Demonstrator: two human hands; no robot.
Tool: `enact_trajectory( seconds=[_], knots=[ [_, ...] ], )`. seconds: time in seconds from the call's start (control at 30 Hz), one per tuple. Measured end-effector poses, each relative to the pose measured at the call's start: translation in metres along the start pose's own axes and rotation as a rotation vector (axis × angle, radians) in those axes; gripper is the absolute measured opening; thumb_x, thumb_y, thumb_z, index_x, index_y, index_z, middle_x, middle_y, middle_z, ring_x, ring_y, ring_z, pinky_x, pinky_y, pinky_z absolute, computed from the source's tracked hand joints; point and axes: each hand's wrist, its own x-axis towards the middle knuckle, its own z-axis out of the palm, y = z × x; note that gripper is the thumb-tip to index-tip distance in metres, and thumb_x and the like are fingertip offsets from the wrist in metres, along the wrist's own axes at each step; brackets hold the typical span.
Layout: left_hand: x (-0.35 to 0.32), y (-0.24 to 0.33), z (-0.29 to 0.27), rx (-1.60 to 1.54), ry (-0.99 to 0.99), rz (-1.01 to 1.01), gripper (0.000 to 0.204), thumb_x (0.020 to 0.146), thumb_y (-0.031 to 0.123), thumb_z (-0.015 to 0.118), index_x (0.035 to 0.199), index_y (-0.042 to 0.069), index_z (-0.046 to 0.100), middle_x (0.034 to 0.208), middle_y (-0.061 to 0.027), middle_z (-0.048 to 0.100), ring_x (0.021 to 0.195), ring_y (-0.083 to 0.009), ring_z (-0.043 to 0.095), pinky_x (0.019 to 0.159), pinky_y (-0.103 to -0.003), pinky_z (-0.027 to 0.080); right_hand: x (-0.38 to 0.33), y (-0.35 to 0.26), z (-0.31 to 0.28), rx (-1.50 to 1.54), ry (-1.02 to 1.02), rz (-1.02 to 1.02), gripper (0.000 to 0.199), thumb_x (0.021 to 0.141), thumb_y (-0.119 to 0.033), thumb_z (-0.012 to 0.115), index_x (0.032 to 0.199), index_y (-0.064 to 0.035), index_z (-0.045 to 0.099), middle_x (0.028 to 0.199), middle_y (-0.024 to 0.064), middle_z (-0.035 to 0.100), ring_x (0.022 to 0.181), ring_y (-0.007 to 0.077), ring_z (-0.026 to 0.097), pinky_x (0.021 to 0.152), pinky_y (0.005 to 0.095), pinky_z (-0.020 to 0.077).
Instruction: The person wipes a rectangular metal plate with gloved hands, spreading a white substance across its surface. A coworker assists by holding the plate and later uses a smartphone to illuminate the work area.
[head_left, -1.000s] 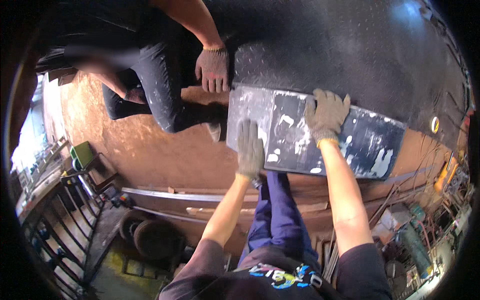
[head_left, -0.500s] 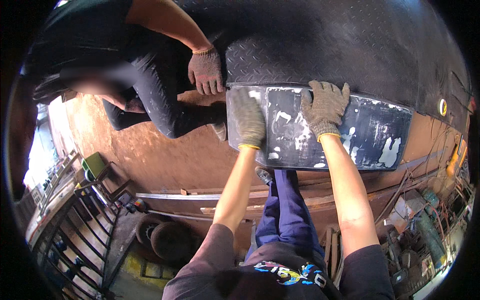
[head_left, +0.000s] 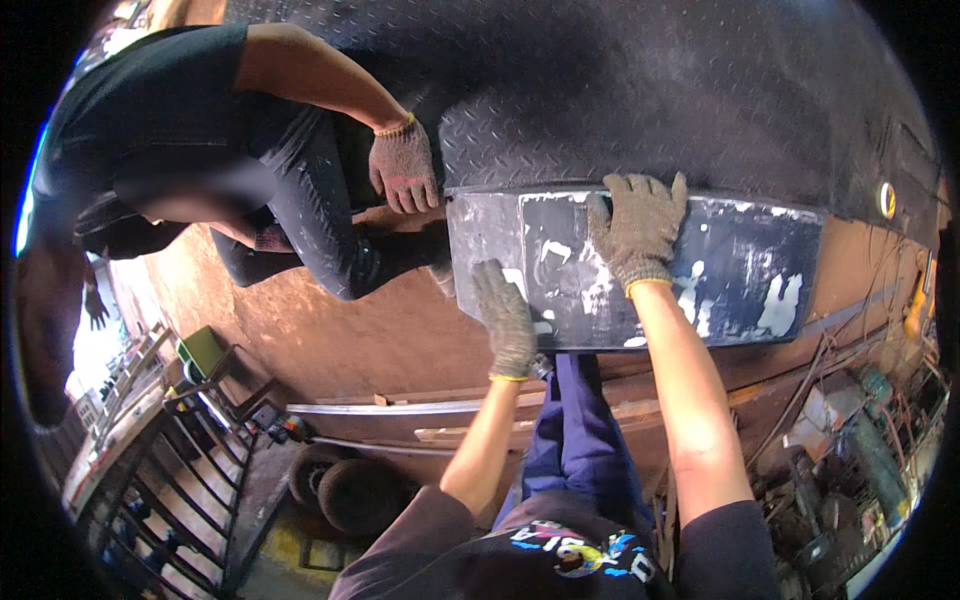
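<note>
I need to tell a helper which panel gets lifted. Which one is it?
Start at the wide black tread-patterned metal floor. Along its near edge sits a flat dark panel under the left hand and right hand. Unlike the floor, it is smooth, with white patches.

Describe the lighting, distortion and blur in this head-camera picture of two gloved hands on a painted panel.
Head view: fisheye bends the panel edges and leaves a black rim; daylight glares white at the far left; the left hand and right hand are sharp and evenly lit; a patch on the co-worker is blurred; the tread plate lies dark.
</note>
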Motion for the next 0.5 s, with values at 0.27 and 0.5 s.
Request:
enact_trajectory(
  seconds=[0.27,0.5],
  knots=[
    [0.007,-0.108,0.031,0.138,0.037,-0.184,0.06,0.108,0.014,0.039,0.163,-0.007,0.028,0.165,-0.033,0.035,0.157,-0.0526,0.023,0.132,-0.056,0.017,0.009,-0.016,-0.007,0.038,-0.034,-0.022,0.048,0.094,-0.051,0.065,0.129,-0.0193,0.074,0.124,0.0102,0.072,0.126,0.0303,0.063,0.125,0.0638,0.0208],
    [0.037,-0.096,0.003,-0.133,-0.101,-0.401,0.052,0.113,0.02,0.035,0.159,-0.005,0.035,0.163,-0.0347,0.036,0.154,-0.0522,0.03,0.13,-0.055,0.022,0.001,-0.012,-0.003,0.003,-0.021,-0.015,0.049,0.096,-0.052,0.062,0.129,-0.0177,0.074,0.127,0.0101,0.072,0.125,0.0307,0.064,0.124,0.0644,0.0211]
  ],
)
